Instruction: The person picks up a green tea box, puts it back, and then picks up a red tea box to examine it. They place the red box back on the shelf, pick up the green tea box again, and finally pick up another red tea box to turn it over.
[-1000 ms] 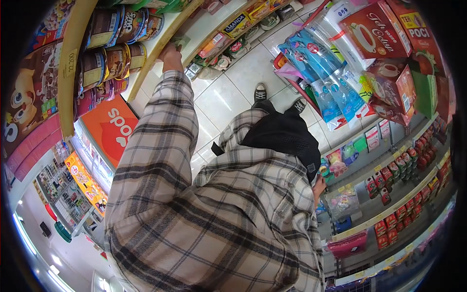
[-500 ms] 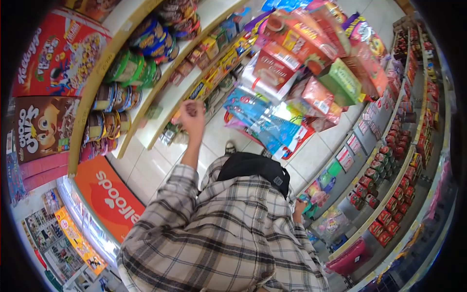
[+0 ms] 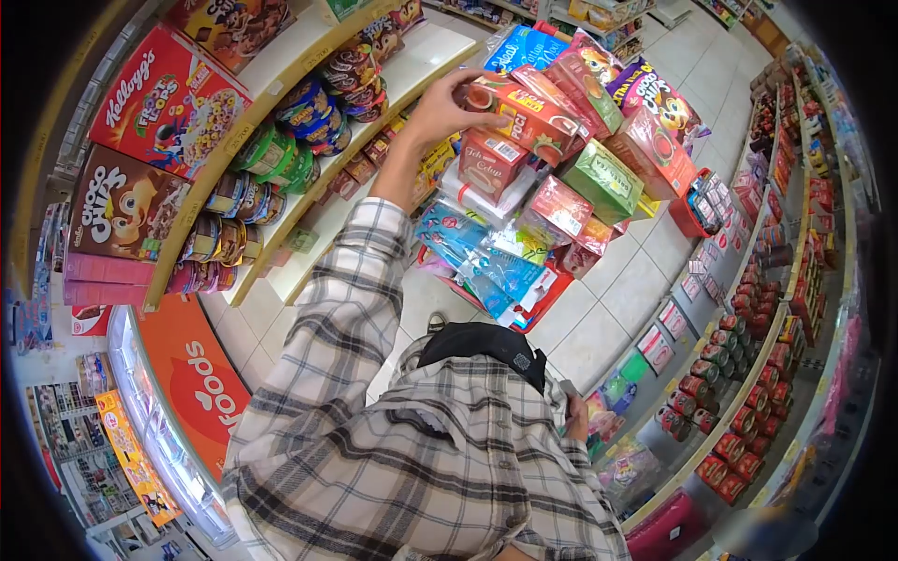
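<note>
My left hand point(image 3: 441, 110) reaches forward and grips the left end of an orange-red tea box point(image 3: 524, 120), thumb along its front and fingers over the far edge. That box rests atop a heaped pile in a red shopping basket point(image 3: 550, 301). Just below it are a dark red tea box point(image 3: 493, 161) and a white pack point(image 3: 496, 196). A green tea box point(image 3: 603, 179) leans to the right. Blue plastic packs point(image 3: 491, 262) lie over the near side. My right hand point(image 3: 576, 417) hangs by my right hip, its fingers mostly hidden by the shirt.
On the left, shelves carry cereal boxes point(image 3: 173, 103) and stacked tubs point(image 3: 271, 154). Rows of cans point(image 3: 734, 458) line the right-hand shelves. A smaller red container point(image 3: 690, 217) with packets sits beyond the pile. An orange-fronted freezer point(image 3: 192, 374) stands at lower left.
My left hand has moved from beside the lower left shelf, forward and right, onto the orange-red tea box. The basket pile appears shifted slightly left and lower in view.
</note>
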